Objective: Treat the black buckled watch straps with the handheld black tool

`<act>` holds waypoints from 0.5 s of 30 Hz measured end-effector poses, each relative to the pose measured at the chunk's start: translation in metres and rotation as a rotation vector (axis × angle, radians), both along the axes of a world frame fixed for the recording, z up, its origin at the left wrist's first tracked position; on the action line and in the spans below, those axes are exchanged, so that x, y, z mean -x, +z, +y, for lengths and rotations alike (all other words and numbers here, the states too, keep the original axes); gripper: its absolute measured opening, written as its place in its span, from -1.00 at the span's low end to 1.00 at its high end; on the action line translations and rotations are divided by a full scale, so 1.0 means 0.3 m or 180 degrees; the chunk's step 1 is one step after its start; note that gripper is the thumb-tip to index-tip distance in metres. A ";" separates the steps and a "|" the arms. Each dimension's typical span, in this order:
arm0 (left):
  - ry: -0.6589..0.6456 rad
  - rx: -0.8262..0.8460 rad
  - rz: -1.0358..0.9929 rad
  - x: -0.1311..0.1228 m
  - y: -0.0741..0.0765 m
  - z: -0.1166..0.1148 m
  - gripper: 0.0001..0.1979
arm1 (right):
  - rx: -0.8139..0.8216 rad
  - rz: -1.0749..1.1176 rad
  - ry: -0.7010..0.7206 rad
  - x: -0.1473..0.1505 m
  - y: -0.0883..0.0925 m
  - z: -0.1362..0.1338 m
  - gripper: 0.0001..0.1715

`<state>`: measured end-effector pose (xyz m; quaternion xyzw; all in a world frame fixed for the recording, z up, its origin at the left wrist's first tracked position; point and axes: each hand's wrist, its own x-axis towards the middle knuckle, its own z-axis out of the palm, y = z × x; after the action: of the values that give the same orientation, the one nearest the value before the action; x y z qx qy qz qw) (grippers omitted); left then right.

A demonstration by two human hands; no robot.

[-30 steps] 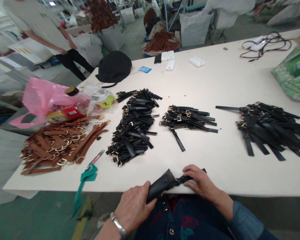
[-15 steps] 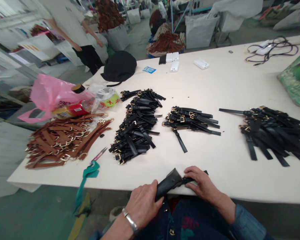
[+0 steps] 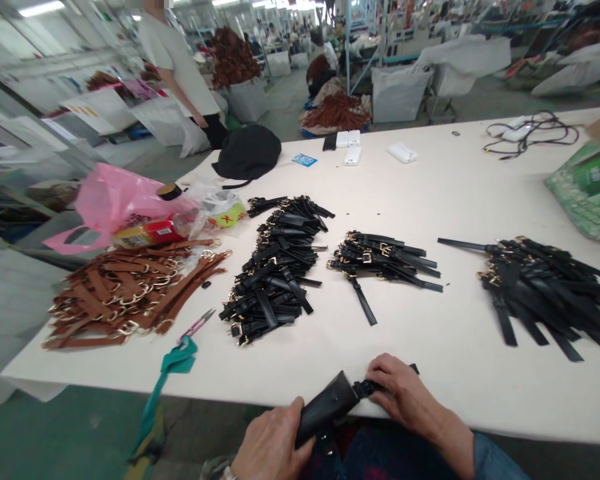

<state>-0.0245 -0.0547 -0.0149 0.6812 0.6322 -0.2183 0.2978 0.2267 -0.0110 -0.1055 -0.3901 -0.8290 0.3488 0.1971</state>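
Note:
At the table's front edge my left hand (image 3: 275, 437) is wrapped round a wide black leather piece (image 3: 330, 405), which slants up to the right. My right hand (image 3: 403, 390) pinches a narrow black strap (image 3: 365, 388) beside the wide piece's end; the strap's tip sticks out past my fingers. Beyond my hands lie a long heap of black buckled straps (image 3: 275, 267), a smaller black pile (image 3: 385, 257) and another black pile (image 3: 545, 283) to the right.
Brown straps (image 3: 125, 287), a pink bag (image 3: 115, 200) and pink-handled scissors (image 3: 197, 325) with teal cloth (image 3: 180, 357) lie left on the white table (image 3: 420, 187). A black cap (image 3: 250, 152) and green bag (image 3: 590, 187) are farther back. A person (image 3: 180, 67) stands beyond.
The camera view has tilted up, so the table and my hands appear lower. Both hands keep their holds, with slightly more strap showing between them. The person in the background has shifted and turned.

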 end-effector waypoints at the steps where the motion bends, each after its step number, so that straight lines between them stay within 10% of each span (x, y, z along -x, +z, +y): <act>1: 0.0003 -0.0002 -0.0016 0.003 0.000 0.001 -0.56 | -0.0012 -0.0041 0.0019 0.002 0.002 0.001 -0.85; 15: 0.0150 0.0008 -0.0115 0.016 -0.037 0.002 -0.55 | -0.0008 -0.0672 0.0078 0.040 -0.041 -0.025 -0.83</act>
<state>-0.0294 -0.0542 -0.0259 0.6696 0.6423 -0.1996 0.3151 0.2147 -0.0185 -0.1179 -0.4143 -0.8503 0.3071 0.1048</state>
